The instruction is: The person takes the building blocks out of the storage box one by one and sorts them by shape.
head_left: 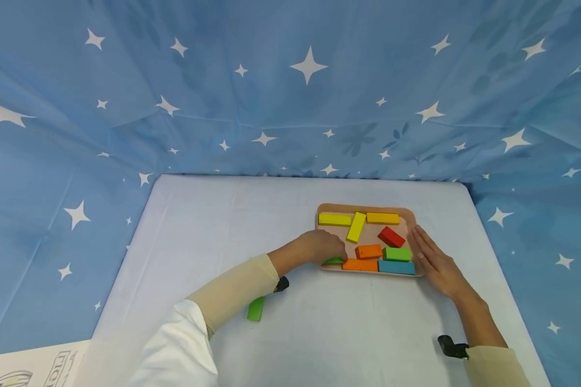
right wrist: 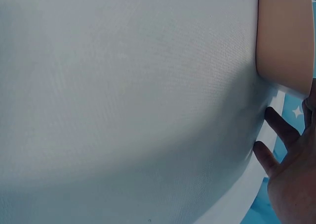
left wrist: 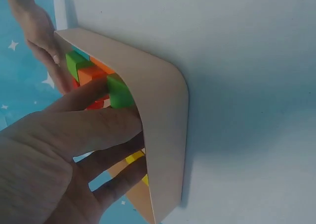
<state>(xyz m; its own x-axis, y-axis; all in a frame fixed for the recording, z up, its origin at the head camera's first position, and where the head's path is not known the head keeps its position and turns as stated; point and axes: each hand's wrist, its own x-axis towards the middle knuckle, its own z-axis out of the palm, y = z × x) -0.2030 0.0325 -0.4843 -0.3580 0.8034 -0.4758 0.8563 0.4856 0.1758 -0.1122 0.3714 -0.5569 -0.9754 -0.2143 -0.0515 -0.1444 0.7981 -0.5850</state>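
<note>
A shallow wooden tray (head_left: 358,208) lies on the white table and holds several coloured blocks. My left hand (head_left: 314,247) reaches into its near left corner, pinching a green block (left wrist: 118,91) between thumb and finger. Beside that block, along the near wall, lie an orange block (head_left: 360,265) and a blue block (head_left: 396,267). With fingers nearly straight, my right hand (head_left: 438,267) rests against the tray's right side. In the right wrist view, two fingertips touch the tabletop beside the tray wall (right wrist: 285,36).
Another green block (head_left: 255,309) lies outside the tray, below my left forearm. Yellow blocks (head_left: 356,227) sit toward the tray's far side, with a red block (head_left: 391,236) right of centre. A printed sheet (head_left: 34,365) shows at the lower left. Blue star-patterned cloth (head_left: 271,107) surrounds the table.
</note>
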